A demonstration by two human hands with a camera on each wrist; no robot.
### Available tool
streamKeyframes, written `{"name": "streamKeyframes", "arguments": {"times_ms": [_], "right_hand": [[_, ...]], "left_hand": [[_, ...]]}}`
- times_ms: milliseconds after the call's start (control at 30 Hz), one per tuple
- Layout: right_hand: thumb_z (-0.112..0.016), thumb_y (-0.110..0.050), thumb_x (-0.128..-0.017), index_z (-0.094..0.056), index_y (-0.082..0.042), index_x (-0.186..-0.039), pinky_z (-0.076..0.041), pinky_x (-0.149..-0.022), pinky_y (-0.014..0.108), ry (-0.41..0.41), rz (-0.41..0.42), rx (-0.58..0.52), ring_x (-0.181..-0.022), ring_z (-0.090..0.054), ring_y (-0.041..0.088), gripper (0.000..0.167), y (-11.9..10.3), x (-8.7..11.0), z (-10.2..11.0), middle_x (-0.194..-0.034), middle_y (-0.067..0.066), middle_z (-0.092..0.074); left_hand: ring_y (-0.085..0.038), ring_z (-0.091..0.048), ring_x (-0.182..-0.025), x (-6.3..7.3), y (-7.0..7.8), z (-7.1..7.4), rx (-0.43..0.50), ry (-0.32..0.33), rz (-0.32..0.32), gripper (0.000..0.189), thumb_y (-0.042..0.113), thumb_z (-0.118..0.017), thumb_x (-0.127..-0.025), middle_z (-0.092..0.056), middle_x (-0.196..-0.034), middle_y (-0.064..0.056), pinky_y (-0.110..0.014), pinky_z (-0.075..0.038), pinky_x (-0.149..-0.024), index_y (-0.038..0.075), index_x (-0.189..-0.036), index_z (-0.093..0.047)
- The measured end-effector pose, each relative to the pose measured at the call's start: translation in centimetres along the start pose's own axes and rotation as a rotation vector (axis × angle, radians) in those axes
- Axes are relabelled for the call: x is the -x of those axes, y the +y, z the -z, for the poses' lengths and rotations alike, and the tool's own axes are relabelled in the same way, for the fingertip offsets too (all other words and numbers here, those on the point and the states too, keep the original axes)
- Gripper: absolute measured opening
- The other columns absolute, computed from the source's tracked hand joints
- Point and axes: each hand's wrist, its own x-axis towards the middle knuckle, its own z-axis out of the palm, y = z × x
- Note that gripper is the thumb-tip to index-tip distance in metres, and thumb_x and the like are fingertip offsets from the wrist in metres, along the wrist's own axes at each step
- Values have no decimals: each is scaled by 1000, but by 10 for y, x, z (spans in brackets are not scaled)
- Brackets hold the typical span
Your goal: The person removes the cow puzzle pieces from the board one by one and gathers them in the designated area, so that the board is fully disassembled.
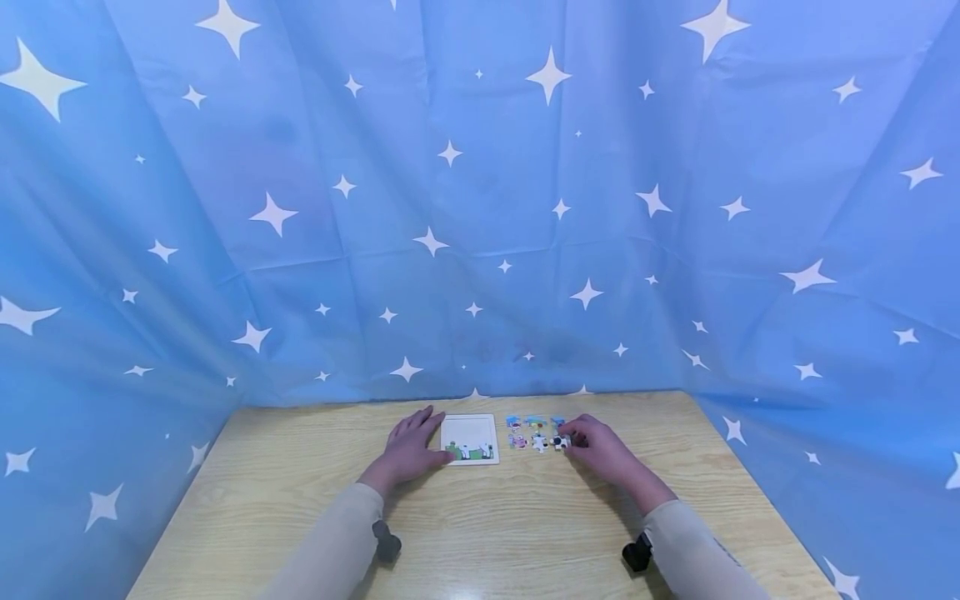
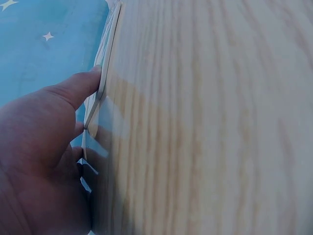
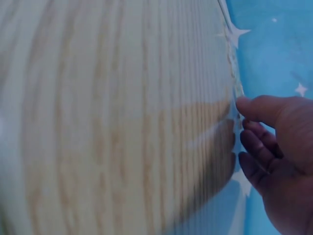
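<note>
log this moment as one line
left hand: touching puzzle board | right hand: at puzzle pieces | pieces: on table, right of board

Left fingers [image 1: 427,423] spread, right fingers [image 3: 258,147] bent

In the head view, light falls bright and fairly even on the table [image 1: 480,517], with a whitish glare on its nearest visible part. The left hand [image 1: 408,447] and right hand [image 1: 600,450] cast soft shadows toward the table's middle; the light source is out of view. Behind the table, the curtain [image 1: 495,325] shows faint shading along its folds, and its stars [image 1: 39,81] look stretched far out to either side of the table. The pieces [image 1: 539,442] on the table are too small for crisp detail. Both wrist views are dimmer and hazier: the table's grain blurs, its gloss returns pale, bluish reflections, and both hands look dark.
</note>
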Motion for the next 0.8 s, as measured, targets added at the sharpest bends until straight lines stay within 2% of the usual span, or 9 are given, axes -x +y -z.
{"name": "streamKeyframes", "arguments": {"times_ms": [267,333,533,633,800], "right_hand": [[-78,-3,-102,-76,-2,-134,-57,-86,37,0,-16,32,-100,-61,17,32,3,-1,0,-115,6,-65],[-77,-3,-102,-75,-1,-134,-57,-87,38,-6,-19,33,-100,-61,17,32,3,-1,0,-116,6,-65],[-76,-3,-103,-76,-1,-133,-57,-86,37,-30,-24,23,-100,-61,18,30,1,-4,2,-115,7,-64],[-76,-2,-103,-76,-1,-133,-57,-85,37,-39,-22,14,-100,-61,19,30,2,-5,3,-114,7,-63],[-76,-2,-103,-76,-2,-133,-57,-86,38,-40,-29,8,-101,-61,19,30,4,-6,3,-114,6,-63]], "left_hand": [[-49,-18,-166,-12,-22,-14,-4,27,-1,90,57,-77,-98,-26,-182,-14,-70,-10,-132,18,-172,-43],[-46,-17,-167,-12,-22,-15,-4,22,16,91,55,-79,-97,-25,-183,-11,-67,-9,-133,20,-172,-43],[-51,-18,-165,-5,-9,-7,-10,10,8,90,53,-78,-98,-25,-182,-18,-71,-10,-132,14,-172,-42],[-51,-18,-165,-9,-16,-11,-9,15,2,92,57,-77,-98,-25,-182,-16,-70,-9,-132,16,-172,-41],[-48,-19,-166,-11,-19,-12,-8,15,0,92,55,-79,-97,-25,-182,-15,-69,-11,-132,17,-172,-42]]}}
